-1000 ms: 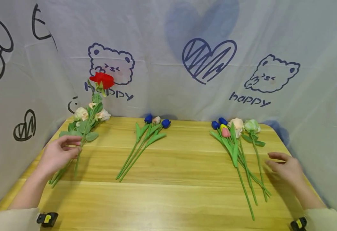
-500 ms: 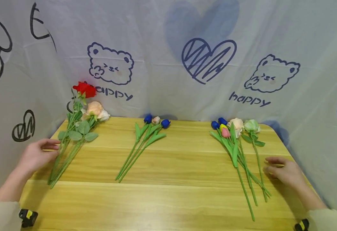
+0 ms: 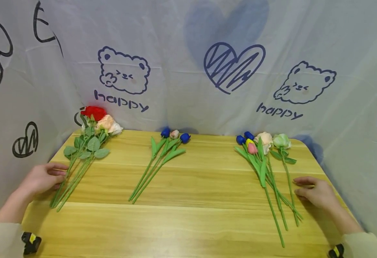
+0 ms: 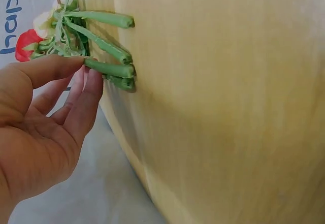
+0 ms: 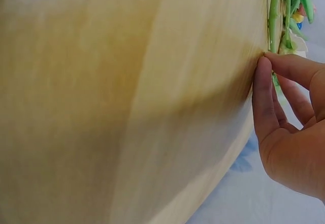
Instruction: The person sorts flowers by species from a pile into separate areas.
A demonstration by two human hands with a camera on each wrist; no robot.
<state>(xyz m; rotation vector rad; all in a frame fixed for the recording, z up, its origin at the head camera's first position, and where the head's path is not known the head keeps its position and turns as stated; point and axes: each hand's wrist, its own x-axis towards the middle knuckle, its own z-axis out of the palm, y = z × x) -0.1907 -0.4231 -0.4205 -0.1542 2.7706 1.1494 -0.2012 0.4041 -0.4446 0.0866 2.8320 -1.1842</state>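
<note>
At the left, my left hand (image 3: 42, 180) pinches the stem of a red rose (image 3: 93, 113) between thumb and fingers. In the left wrist view its fingertips are on a green stem (image 4: 109, 68), low over the wood. The rose lies along a peach rose (image 3: 106, 123) and a white flower (image 3: 116, 128), their stems side by side. At the right, my right hand (image 3: 319, 193) has loosely bent fingers, with nothing seen between them. Its fingertips are right beside the stem of a pale green flower (image 3: 282, 141).
Blue tulips (image 3: 185, 138) and a pale pink one lie mid-table. On the right are more blue tulips (image 3: 241, 139), a pink tulip (image 3: 252, 148) and a cream rose (image 3: 264, 139), stems crossing. A printed cloth (image 3: 182, 82) hangs behind the wooden table (image 3: 188, 229).
My left hand has carried the red rose left and lowered it from upright onto the other flowers. The right hand has shifted slightly left toward the green flower's stem.
</note>
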